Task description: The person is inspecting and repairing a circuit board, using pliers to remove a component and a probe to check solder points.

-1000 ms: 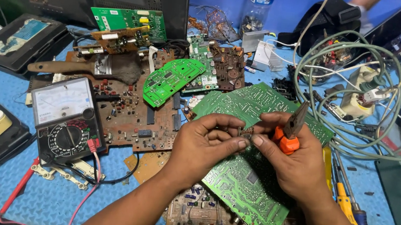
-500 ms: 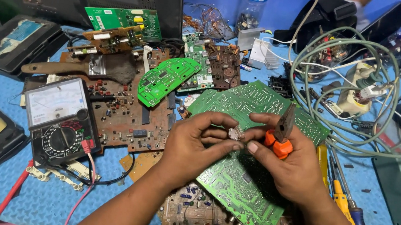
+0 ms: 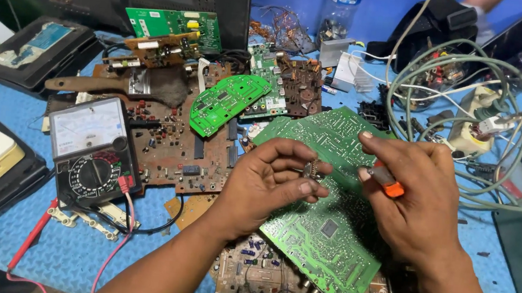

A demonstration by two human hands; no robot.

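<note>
Left hand (image 3: 270,183) still pinching small component (image 3: 311,168), right hand (image 3: 414,195) gripping orange-handled tool (image 3: 388,182), now tilted flatter

The left hand (image 3: 270,183) pinches a small component (image 3: 311,168) between thumb and fingers (image 3: 302,151) above the large green circuit board (image 3: 321,224). The right hand (image 3: 414,195) grips an orange-handled tool (image 3: 389,182). An analog multimeter (image 3: 93,148) lies on the blue bench (image 3: 69,249).

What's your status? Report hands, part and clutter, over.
Left hand pinches small component. Right hand grips orange-handled tool. Both over green circuit board. Boards, multimeter, cables crowd around.
</note>
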